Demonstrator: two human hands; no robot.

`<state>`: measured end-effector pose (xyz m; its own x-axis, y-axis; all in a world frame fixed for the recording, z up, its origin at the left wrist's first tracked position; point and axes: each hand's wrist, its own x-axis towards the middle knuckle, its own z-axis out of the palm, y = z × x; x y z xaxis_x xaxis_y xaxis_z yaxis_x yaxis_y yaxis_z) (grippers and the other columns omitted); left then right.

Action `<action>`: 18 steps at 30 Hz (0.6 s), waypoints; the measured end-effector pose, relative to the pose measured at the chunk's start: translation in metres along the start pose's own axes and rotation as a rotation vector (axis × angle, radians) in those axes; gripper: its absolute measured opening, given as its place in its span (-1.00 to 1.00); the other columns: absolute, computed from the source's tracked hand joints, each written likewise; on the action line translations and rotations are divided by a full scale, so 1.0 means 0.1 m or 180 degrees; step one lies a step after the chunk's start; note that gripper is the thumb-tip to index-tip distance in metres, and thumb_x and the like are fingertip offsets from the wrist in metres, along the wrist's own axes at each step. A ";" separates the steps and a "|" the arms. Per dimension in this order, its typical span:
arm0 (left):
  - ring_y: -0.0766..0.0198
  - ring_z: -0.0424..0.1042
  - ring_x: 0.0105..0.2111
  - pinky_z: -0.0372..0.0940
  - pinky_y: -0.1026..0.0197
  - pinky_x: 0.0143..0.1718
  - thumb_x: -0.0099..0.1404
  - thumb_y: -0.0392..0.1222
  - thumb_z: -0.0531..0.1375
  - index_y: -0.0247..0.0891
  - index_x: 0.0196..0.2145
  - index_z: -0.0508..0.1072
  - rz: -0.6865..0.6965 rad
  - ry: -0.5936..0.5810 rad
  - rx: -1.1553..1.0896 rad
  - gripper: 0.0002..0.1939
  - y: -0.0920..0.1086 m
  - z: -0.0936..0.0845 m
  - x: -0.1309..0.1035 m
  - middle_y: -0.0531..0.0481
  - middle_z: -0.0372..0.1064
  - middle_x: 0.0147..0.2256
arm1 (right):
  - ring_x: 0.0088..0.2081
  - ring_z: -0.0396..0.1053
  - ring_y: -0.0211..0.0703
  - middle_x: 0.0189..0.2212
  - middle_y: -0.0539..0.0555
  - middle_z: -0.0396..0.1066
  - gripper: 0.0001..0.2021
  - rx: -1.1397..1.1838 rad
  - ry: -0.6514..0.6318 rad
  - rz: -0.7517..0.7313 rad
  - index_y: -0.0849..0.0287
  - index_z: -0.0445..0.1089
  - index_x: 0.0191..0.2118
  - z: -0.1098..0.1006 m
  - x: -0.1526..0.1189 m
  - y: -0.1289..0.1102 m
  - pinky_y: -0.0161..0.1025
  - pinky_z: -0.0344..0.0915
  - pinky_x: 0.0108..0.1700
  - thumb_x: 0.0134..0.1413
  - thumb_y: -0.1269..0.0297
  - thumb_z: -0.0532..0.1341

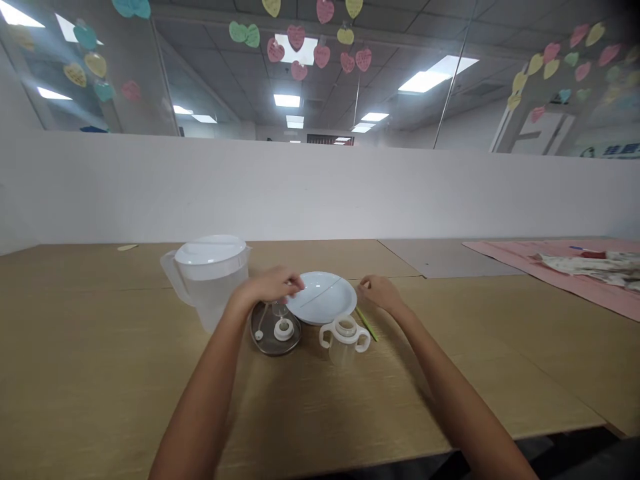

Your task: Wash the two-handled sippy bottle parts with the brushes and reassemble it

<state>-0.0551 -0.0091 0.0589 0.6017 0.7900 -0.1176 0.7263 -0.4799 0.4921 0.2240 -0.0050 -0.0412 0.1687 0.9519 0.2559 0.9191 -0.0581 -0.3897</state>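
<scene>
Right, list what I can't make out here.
Head view throughout:
Jug's lower right: behind the left arm.
Clear piece on the metal tray: top behind the left hand.
Heart notes' writing: too small.
Cloth: cut off by the right edge.
Whether the right hand pinches anything: fingers too small.

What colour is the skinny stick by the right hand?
The skinny stick is bright yellowish green; it shows best in the head view.

Pitcher (213, 290) left of tray (269, 344), cup (343, 348) right, bowl (327, 307) behind cup
</scene>
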 end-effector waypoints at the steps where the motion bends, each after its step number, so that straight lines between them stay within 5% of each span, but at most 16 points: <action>1: 0.22 0.45 -0.47 0.30 0.25 -0.41 0.16 -0.28 0.03 -0.32 -0.21 0.40 -0.0538 -0.0145 0.0081 -0.75 -0.11 -0.03 0.03 -0.11 0.47 -0.35 | -0.48 0.34 -0.27 -0.52 0.12 0.44 -0.75 0.0173 -0.0018 -0.0143 0.26 0.44 -0.29 -0.01 0.08 -0.06 -0.40 0.13 -0.45 0.01 0.27 0.08; 4: 0.14 0.41 -0.61 0.31 0.17 -0.51 0.11 -0.33 0.07 -0.42 -0.33 0.42 -0.1493 -0.0408 0.0265 -0.81 -0.41 0.02 0.18 -0.15 0.42 -0.62 | -0.63 0.26 -0.37 -0.54 0.05 0.43 -0.71 0.0856 -0.0652 -0.0438 0.24 0.38 -0.13 0.07 0.29 -0.29 -0.44 0.15 -0.55 0.03 0.31 0.07; 9: 0.10 0.43 -0.59 0.33 0.15 -0.49 0.07 -0.33 0.13 -0.39 -0.57 0.42 -0.1828 -0.0548 0.0320 -0.87 -0.68 0.27 0.37 -0.16 0.37 -0.69 | -0.74 0.21 -0.39 -0.67 -0.01 0.39 -0.73 0.1191 -0.1531 -0.0356 0.26 0.41 -0.17 0.43 0.41 -0.51 -0.46 0.14 -0.66 -0.03 0.38 0.11; 13: 0.14 0.43 -0.58 0.34 0.19 -0.48 0.05 -0.31 0.15 -0.37 -0.58 0.43 -0.1934 -0.0577 0.0327 -0.88 -0.74 0.35 0.43 -0.13 0.36 -0.69 | -0.75 0.22 -0.37 -0.76 -0.01 0.34 -0.83 0.1107 -0.1360 -0.0347 0.31 0.47 -0.37 0.55 0.39 -0.52 -0.46 0.17 -0.65 -0.09 0.41 0.15; 18: 0.15 0.41 -0.59 0.33 0.19 -0.49 -0.08 -0.29 0.25 -0.37 -0.65 0.41 -0.1806 -0.0372 0.0412 -0.90 -0.72 0.36 0.47 -0.09 0.33 -0.71 | -0.52 0.38 -0.33 -0.45 0.08 0.48 -0.80 0.1220 -0.0546 -0.0378 0.27 0.45 -0.29 0.36 0.43 -0.56 -0.48 0.23 -0.54 -0.04 0.37 0.13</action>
<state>-0.0677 0.0488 -0.0132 0.1347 0.8931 -0.4293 0.9754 -0.0431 0.2162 0.1666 0.0504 -0.0404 -0.0217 0.9833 0.1808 0.7244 0.1400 -0.6751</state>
